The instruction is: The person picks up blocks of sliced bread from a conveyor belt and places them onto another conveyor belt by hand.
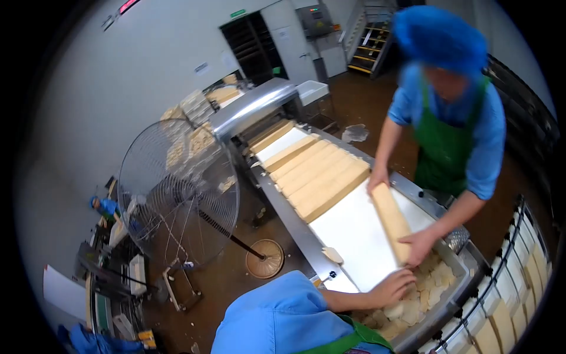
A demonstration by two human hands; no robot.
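My left hand (pixel 394 288) reaches in from the bottom, over the end of a white conveyor belt (pixel 354 227). Its fingers are slightly bent, with nothing visible in them. Just beyond my fingertips is the near end of a long pale dough slab (pixel 391 218); whether I touch it I cannot tell. A co-worker opposite grips this slab with both hands, one at each end. Under and beside my hand, a metal tray (pixel 463 277) contains many flat pale scraps (pixel 433 283). My right hand is out of the picture.
Several similar slabs (pixel 321 177) lie side by side farther up the belt, before a metal machine hood (pixel 253 106). A large fan (pixel 180 192) stands left. A loose scrap (pixel 332 255) rests at the belt's left edge. A curved rack (pixel 501 295) with slabs is at lower right.
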